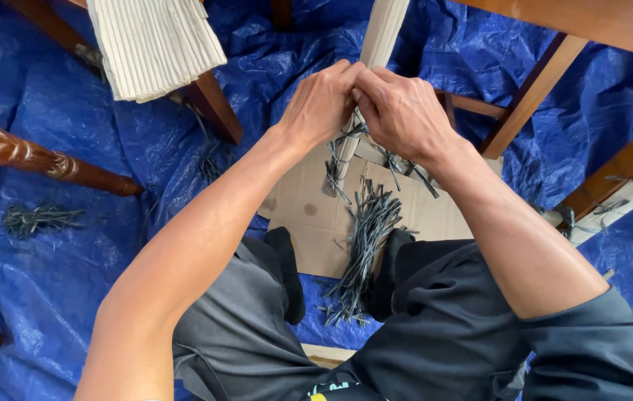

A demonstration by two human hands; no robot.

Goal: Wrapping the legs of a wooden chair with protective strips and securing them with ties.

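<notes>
Both hands, the left hand [322, 100] and right hand [400, 111], are pinched together on dark ties [346, 137] at a pale strip bundle [380, 37]; likely binding, next needing a firm twist.

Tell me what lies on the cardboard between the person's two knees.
In the head view, a loose pile of dark thin strips lies on the cardboard, below the left hand and right hand.
</notes>
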